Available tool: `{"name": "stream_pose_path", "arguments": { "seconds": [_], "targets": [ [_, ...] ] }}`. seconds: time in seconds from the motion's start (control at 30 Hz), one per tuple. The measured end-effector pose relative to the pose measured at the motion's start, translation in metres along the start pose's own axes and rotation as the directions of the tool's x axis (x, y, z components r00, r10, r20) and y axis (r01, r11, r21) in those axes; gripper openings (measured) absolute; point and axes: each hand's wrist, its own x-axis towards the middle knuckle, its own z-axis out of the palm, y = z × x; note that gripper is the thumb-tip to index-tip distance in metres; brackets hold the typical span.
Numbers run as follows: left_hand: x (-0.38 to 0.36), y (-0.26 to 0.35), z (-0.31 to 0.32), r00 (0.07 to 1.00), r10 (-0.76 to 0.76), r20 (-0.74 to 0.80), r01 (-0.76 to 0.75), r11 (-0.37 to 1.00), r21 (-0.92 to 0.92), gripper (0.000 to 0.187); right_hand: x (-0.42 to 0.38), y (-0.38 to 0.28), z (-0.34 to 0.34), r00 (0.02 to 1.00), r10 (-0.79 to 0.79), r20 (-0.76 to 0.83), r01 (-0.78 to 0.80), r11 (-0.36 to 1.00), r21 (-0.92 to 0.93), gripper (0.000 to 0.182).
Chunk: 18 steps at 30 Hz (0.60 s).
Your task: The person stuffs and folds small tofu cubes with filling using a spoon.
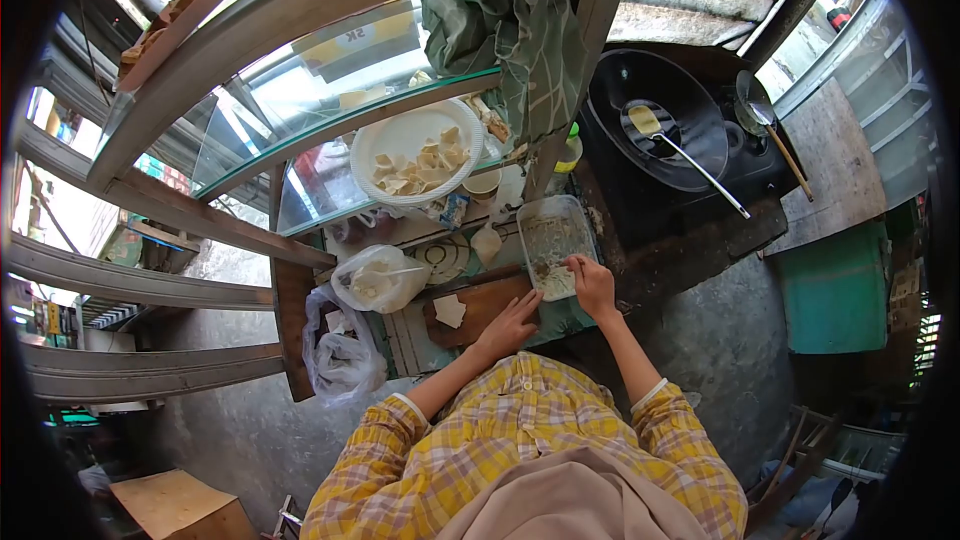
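Note:
My right hand [592, 286] is closed in a pinch over the near end of a clear plastic tub [557, 212]; what its fingers grip is too small to make out. Pale, crumbly filling [556, 282] lies in that end of the tub. My left hand [508, 324] rests flat, fingers stretched toward the tub's near left corner, over the right end of a brown wooden board [482, 312]. On the board lies a pale square wrapper [450, 311]. Left of it sits a white plastic bag [378, 278] with pale contents and a stick-like handle poking out.
A white plate [372, 145] of folded pale pieces stands behind, under the glass shelf. At right, a black wok [655, 120] with a spatula [705, 172] sits on the stove, beside a strainer [762, 114]. A clear plastic bag [345, 362] hangs at the counter's left.

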Motion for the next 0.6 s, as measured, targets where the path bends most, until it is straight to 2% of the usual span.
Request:
{"name": "stream_pose_path", "arguments": {
  "seconds": [0.3,0.4,0.5,0.6],
  "targets": [
    [-0.002,-0.002,0.006,0.999,0.023,0.029,-0.024,0.998,0.052,0.014,-0.026,0.0,0.021,0.979,0.126,-0.161,-0.086,0.968,0.236,0.029],
    [-0.001,-0.001,0.004,0.999,0.037,0.01,-0.037,0.997,0.066,0.014,-0.032,-0.002,0.016,0.954,0.272,-0.125,-0.206,0.9,0.384,0.031],
    [-0.001,0.002,0.001,1.0,0.018,0.012,-0.018,1.0,0.006,0.014,-0.038,0.003,0.016,0.921,0.355,-0.16,-0.246,0.848,0.469,0.032],
    [-0.001,0.0,0.002,0.999,0.021,0.035,-0.023,0.999,0.047,0.009,-0.044,0.013,0.025,0.871,0.461,-0.173,-0.296,0.771,0.564,0.032]
  ]
}}
